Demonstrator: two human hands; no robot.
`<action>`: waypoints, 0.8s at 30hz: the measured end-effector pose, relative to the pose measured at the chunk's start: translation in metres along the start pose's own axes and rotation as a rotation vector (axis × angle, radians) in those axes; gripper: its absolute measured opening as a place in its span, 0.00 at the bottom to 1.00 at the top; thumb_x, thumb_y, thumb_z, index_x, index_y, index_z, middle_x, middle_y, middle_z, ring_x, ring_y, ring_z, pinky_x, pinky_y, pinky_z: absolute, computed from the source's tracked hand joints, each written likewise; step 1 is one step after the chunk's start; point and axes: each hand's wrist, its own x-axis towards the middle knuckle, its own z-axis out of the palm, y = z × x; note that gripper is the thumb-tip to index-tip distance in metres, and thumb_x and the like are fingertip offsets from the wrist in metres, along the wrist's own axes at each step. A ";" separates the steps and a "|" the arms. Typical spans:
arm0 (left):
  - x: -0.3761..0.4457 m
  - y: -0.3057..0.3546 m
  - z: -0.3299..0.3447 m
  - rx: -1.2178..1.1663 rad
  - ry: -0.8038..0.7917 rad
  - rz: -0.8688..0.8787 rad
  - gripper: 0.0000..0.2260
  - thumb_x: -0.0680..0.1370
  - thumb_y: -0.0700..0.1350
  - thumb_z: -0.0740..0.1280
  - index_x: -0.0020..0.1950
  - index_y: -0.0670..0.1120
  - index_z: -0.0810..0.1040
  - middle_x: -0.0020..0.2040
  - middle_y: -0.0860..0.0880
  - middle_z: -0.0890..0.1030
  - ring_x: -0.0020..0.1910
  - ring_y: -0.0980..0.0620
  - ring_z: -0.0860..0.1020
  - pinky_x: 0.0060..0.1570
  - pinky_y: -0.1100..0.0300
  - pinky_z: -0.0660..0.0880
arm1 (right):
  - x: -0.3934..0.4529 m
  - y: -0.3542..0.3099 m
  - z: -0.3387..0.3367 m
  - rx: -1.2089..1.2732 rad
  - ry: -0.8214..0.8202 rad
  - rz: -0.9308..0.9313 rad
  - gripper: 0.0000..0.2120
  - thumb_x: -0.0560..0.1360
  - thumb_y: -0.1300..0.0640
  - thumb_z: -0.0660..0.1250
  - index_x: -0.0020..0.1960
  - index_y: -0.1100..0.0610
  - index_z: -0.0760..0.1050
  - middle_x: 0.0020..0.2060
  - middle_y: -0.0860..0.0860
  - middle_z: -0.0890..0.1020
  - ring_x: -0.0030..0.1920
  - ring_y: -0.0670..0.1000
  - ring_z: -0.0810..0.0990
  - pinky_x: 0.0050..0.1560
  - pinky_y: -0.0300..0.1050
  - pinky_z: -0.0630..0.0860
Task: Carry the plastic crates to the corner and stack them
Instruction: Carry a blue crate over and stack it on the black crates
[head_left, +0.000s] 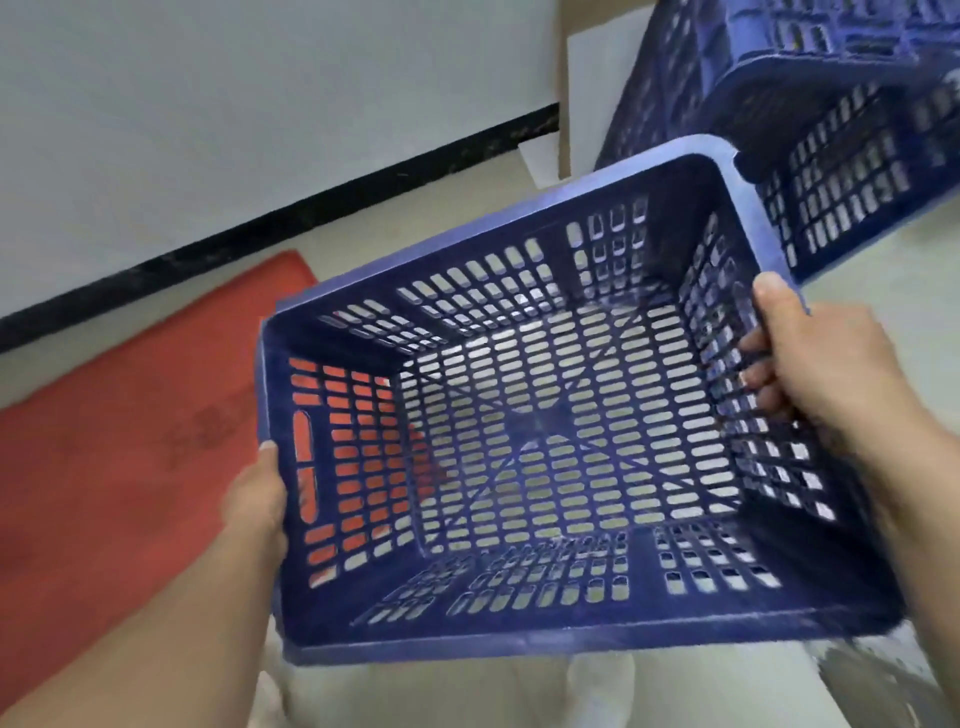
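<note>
A person is holding a blue crate (545, 415) in the air with both hands, its open top tilting toward them and its slotted base showing the floor (467, 176) through it. The left hand (257, 499) is gripping the left rim, thumb lying on the edge, the other fingers hidden behind the wall. The right hand (810, 369) is clamping the right wall, thumb over the rim and fingers (753, 384) curling inside against the slots. A red mat (114, 457) is lying on the floor to the left, beside the wall (260, 104). A stack (810, 119) of blue crates is standing just beyond the held crate's far right corner.
</note>
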 end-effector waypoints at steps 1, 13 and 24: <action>0.009 0.008 -0.020 -0.008 0.018 0.001 0.20 0.79 0.57 0.60 0.58 0.42 0.76 0.39 0.44 0.78 0.33 0.47 0.74 0.34 0.57 0.71 | -0.008 -0.010 0.018 0.017 -0.021 0.005 0.27 0.77 0.38 0.55 0.36 0.58 0.75 0.28 0.56 0.79 0.18 0.50 0.74 0.22 0.39 0.68; 0.135 0.094 -0.262 -0.140 0.241 0.084 0.19 0.77 0.57 0.62 0.59 0.44 0.76 0.50 0.42 0.80 0.47 0.41 0.79 0.54 0.42 0.76 | -0.099 -0.149 0.260 0.004 -0.327 -0.066 0.24 0.80 0.46 0.51 0.46 0.62 0.78 0.34 0.61 0.82 0.34 0.61 0.81 0.45 0.56 0.78; 0.231 0.092 -0.360 -0.196 0.367 0.006 0.17 0.77 0.53 0.63 0.56 0.42 0.78 0.45 0.41 0.80 0.30 0.50 0.76 0.38 0.57 0.75 | -0.120 -0.203 0.426 -0.005 -0.543 -0.129 0.21 0.81 0.50 0.51 0.58 0.64 0.74 0.48 0.64 0.82 0.45 0.62 0.81 0.55 0.56 0.78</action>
